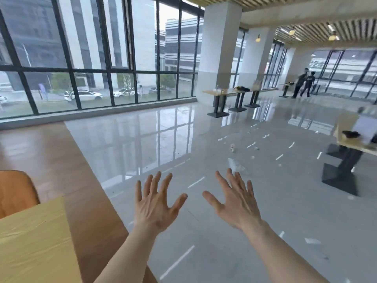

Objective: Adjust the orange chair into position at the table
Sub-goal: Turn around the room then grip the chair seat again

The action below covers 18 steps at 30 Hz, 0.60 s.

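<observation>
The orange chair shows only partly at the far left edge, its rounded back rising behind a light wooden table in the lower left corner. My left hand and my right hand are both raised in front of me over the grey floor, palms down, fingers spread, holding nothing. Both hands are well to the right of the chair and table and touch neither.
Shiny grey floor stretches ahead, with a brown wood strip on the left and small bits of litter. A black-legged table stands at right, another table by a white pillar. Two people stand far back.
</observation>
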Tool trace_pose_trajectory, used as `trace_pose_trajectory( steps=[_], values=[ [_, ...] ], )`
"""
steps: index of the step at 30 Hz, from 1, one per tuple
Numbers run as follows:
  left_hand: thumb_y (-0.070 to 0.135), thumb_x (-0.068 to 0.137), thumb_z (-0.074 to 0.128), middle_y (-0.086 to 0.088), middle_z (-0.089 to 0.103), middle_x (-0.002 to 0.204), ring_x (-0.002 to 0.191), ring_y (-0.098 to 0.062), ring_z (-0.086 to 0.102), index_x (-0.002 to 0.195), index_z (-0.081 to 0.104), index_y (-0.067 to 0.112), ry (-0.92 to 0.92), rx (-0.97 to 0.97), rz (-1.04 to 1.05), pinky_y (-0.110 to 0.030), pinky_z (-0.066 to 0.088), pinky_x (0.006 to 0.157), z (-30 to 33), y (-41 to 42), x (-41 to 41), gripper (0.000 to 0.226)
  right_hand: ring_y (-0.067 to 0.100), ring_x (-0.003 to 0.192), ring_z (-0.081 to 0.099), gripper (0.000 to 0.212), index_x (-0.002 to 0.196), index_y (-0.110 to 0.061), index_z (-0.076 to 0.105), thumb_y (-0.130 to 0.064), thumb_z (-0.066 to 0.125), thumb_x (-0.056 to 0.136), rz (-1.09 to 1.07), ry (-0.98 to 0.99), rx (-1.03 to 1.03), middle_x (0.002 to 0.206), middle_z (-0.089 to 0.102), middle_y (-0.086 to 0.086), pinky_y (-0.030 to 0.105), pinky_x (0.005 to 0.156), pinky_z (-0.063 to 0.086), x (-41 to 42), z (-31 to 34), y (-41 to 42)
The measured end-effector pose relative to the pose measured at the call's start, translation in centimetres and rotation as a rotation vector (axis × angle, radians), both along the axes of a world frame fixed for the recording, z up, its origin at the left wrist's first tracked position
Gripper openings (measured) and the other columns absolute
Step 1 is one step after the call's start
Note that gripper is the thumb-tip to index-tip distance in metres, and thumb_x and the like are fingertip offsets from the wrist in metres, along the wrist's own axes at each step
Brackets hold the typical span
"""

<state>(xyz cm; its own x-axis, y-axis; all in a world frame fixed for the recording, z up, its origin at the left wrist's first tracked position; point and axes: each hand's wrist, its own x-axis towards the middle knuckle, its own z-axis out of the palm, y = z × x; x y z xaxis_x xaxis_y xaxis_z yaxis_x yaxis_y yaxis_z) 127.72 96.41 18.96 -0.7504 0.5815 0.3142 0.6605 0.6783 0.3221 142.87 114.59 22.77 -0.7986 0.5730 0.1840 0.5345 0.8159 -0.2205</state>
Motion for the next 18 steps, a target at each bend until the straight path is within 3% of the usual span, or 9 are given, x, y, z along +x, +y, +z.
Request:
trace_pose_trajectory(
  steps=[8, 18],
  values=[
    [0.09, 0.08, 0.006, 0.004, 0.008, 0.17, 0.156, -0.019, -0.005, 0.158, 0.01, 0.042, 0.05, 0.038, 0.006, -0.049, -0.014, 0.123, 3.4, 12.8, -13.3, 0.092, 0.022, 0.156, -0.01, 0.102, 0.16, -0.041, 0.002, -0.094, 0.001, 0.072, -0.017, 0.001, 0.032, 0.171, -0.006, 0.0, 0.052, 0.125, -0.006, -12.1, 3.0, 13.6],
    [0.089, 0.081, 0.01, 0.004, 0.015, 0.169, 0.156, -0.02, 0.002, 0.158, 0.015, 0.041, 0.088, 0.026, 0.056, -0.05, -0.012, 0.124, 2.8, 25.6, -30.5, 0.091, 0.02, 0.156, -0.011, 0.095, 0.16, -0.041, 0.001, -0.091, 0.008, 0.08, 0.054, 0.053, 0.011, 0.171, -0.006, 0.0, 0.053, 0.125, -0.006, -30.9, 1.4, 27.9]
  ],
)
